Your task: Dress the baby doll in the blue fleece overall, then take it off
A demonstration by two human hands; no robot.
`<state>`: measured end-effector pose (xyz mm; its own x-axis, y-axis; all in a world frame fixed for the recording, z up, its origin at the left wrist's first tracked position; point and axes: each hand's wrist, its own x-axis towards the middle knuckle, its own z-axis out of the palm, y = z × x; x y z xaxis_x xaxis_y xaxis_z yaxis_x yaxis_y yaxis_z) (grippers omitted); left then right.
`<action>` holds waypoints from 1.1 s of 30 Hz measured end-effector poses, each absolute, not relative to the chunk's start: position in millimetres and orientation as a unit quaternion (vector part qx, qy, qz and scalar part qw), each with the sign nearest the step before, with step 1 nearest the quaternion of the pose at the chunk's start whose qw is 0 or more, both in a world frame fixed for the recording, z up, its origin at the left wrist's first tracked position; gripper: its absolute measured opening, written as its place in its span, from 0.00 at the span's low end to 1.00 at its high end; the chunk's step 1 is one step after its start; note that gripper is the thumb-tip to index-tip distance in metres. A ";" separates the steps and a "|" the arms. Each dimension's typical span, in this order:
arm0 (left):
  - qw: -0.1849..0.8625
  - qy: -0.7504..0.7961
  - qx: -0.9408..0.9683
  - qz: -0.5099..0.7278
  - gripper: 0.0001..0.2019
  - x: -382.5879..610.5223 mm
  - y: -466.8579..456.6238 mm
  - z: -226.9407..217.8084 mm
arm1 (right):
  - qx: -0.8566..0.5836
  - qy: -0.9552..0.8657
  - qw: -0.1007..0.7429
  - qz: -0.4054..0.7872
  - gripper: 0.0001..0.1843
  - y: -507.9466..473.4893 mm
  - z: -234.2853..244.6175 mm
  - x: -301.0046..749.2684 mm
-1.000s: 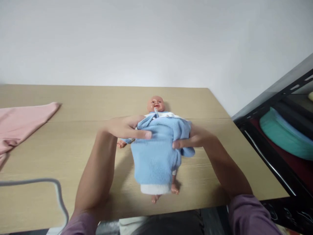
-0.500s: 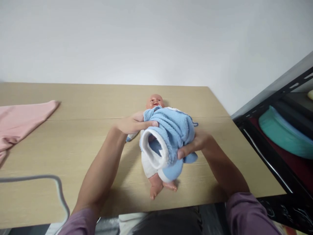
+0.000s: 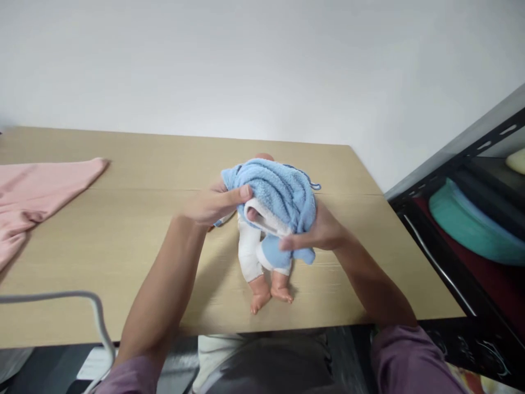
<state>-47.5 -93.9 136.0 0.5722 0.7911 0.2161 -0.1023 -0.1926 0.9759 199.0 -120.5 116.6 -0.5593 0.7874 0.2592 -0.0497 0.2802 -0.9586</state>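
Observation:
A light blue, fluffy fleece garment (image 3: 275,185) with a white-trimmed opening is bunched between my hands, above a baby doll (image 3: 249,254) lying on its back. My left hand (image 3: 207,206) grips the garment's left side, thumb on top and fingers hidden beneath the cloth. On the other side, my right hand (image 3: 322,232) pinches it, the thumb beside the white trim. The cloth covers the doll's torso and most of its head. Its white-clothed legs and bare feet point toward me. A thin blue loop sticks out at the garment's right edge.
A pink cloth (image 3: 45,191) lies on the left of the wooden table (image 3: 143,169). A grey cable or tube (image 3: 53,296) curves over the front left. At the right stands a black metal rack (image 3: 451,164) holding a teal item (image 3: 463,230). A white wall rises behind.
The garment has moved up, toward the doll's head, and now hides its face. Its white-trimmed opening has been gathered narrower. Both hands still grip it.

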 end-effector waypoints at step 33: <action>0.353 0.634 0.598 0.340 0.17 -28.1 -296.7 -33.9 | -0.486 -0.815 0.117 0.295 0.20 -248.0 15.5 179.5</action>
